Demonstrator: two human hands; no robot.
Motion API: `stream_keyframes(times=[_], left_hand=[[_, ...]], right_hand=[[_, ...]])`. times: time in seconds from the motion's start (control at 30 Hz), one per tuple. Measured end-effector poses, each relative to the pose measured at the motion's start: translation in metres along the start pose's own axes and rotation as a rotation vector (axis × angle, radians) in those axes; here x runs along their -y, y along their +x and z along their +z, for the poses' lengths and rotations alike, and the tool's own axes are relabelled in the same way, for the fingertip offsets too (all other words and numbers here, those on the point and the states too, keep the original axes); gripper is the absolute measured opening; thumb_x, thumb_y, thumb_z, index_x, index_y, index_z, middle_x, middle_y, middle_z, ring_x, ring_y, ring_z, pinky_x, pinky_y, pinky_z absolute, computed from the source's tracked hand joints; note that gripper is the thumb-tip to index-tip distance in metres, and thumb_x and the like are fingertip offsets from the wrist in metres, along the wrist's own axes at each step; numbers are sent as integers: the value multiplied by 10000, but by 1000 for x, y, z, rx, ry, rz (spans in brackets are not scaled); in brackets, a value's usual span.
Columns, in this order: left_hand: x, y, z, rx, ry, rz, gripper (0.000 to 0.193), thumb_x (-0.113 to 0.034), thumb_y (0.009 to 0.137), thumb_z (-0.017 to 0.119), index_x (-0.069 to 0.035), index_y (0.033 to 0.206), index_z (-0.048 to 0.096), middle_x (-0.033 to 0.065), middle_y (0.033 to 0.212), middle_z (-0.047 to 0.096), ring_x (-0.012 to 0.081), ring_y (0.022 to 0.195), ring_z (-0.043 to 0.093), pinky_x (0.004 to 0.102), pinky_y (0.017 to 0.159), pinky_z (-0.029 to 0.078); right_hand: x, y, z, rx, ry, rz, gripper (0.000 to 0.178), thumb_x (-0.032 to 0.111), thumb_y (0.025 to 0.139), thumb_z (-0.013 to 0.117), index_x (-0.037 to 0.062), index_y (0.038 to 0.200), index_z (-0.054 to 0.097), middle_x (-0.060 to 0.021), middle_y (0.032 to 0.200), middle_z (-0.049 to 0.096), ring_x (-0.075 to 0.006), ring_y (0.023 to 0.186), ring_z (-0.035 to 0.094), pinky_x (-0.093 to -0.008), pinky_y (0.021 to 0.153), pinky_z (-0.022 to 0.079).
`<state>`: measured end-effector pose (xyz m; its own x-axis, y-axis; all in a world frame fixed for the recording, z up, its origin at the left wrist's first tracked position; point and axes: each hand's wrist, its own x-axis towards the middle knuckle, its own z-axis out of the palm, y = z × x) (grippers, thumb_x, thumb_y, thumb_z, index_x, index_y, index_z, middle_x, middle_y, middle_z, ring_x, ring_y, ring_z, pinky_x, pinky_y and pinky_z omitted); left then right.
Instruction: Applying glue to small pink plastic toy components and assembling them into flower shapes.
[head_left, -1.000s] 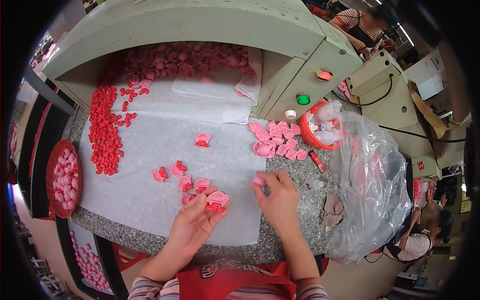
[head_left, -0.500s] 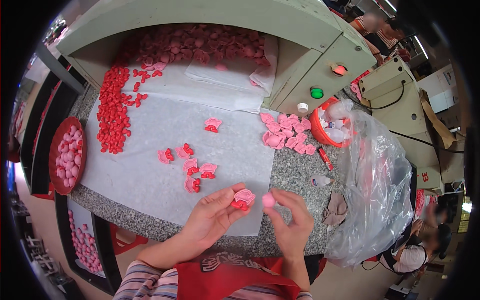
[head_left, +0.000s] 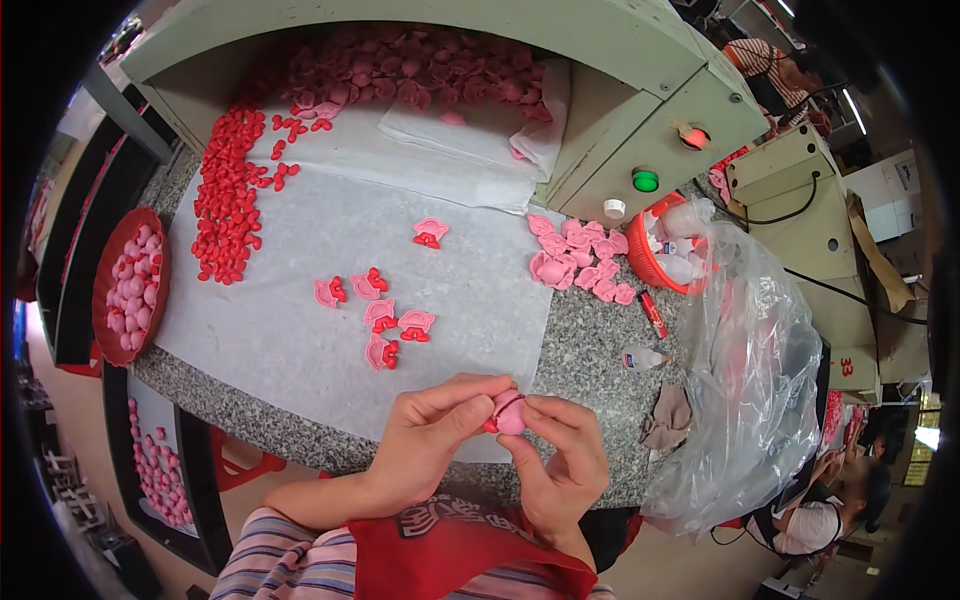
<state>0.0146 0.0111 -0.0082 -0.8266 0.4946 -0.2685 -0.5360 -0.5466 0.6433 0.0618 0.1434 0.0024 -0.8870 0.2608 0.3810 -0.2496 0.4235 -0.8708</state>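
Observation:
My left hand [head_left: 422,440] pinches a small pink-and-red plastic piece [head_left: 490,424] between thumb and fingers. Against it, my right hand [head_left: 565,455] presses a rounded pink plastic part [head_left: 511,416], and the two parts touch. Fingers cover much of both. Beyond my hands, several pink-and-red pieces [head_left: 415,325] lie apart on the white sheet [head_left: 260,350]. Loose pink shell-like parts [head_left: 575,258] are heaped at the sheet's right edge. A large spread of small red parts [head_left: 225,210] lies at the far left.
A pale green machine housing [head_left: 610,150] arches over a pink pile [head_left: 440,75]. At right are a red basket [head_left: 650,262] of bottles, a red tube [head_left: 654,314], a small bottle [head_left: 643,358], a brown cloth [head_left: 667,417] and a clear bag [head_left: 750,370]. A red bowl [head_left: 105,300] stands left.
My hands have come together, bringing the rounded pink part against the pink-and-red piece, which has turned in my left fingers. The whole view has shifted slightly.

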Motion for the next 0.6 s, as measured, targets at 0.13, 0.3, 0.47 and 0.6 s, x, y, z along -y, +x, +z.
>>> stream_keyframes(times=[0.13, 0.3, 0.47, 0.6], left_hand=[[1, -1, 0, 24, 34, 33, 261, -68, 890, 490, 48, 1118, 542, 94, 1099, 534, 176, 1026, 517, 304, 887, 420], [2, 0, -1, 36, 57, 44, 259, -57, 887, 490, 49, 1118, 542, 96, 1105, 534, 178, 1025, 518, 303, 873, 424], [3, 0, -1, 40, 55, 47, 258, -53, 887, 488, 50, 1117, 543, 99, 1103, 537, 179, 1024, 518, 303, 870, 425], [2, 1, -2, 42, 74, 42, 258, -50, 890, 480, 51, 1119, 542, 100, 1091, 543, 179, 1020, 520, 298, 871, 424]], right_hand=[[-1, -3, 0, -5, 13, 7, 359, -101, 591, 712, -3, 923, 618, -146, 979, 582, -232, 908, 560, -309, 788, 456], [-3, -4, 0, -16, 31, 36, 361, -102, 590, 714, 1, 921, 616, -140, 993, 577, -229, 920, 555, -307, 795, 455], [-2, -4, 1, -27, -10, 8, 353, -92, 591, 720, 6, 914, 618, -138, 978, 584, -228, 897, 563, -306, 783, 460], [-3, -3, 2, -40, -126, -98, 341, -79, 590, 728, 17, 900, 624, -138, 954, 592, -234, 846, 580, -301, 728, 478]])
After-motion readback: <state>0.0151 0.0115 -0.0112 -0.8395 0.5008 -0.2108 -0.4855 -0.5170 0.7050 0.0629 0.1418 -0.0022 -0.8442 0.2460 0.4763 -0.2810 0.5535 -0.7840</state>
